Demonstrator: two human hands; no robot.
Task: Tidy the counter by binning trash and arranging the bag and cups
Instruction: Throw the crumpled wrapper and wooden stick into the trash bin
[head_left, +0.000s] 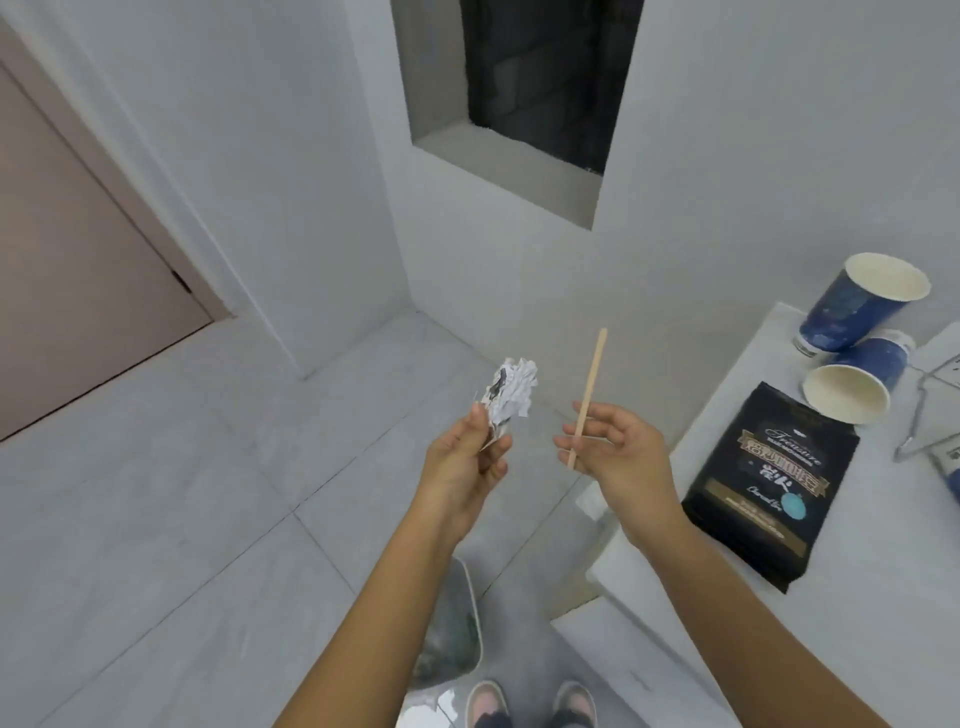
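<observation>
The left hand (470, 452) is closed on a crumpled paper wad (506, 397), pinching its lower end between thumb and fingertips so that most of the wad sticks up above the hand. The right hand (608, 449) grips a thin wooden stick (589, 395) near its lower end between thumb and fingers; the stick stands nearly upright, leaning a little to the right at the top. Both hands are held out over the floor (156, 519), apart from each other and to the left of the worktop (883, 597).

Below the forearms, near the person's shoes (530, 701), sits a bin (457, 623) with a clear liner; its contents are too blurred to tell.

On the worktop, close to its left edge, a black bag (769, 493) lies flat with its printed face up. Just beyond it two blue paper cups rest: one lying cup (857, 379) has its open mouth turned toward the bag, and the other cup (862, 301) leans tilted behind it, touching it. A wire object (919, 405) lies to the right of the cups, partly cut off by the frame edge.
</observation>
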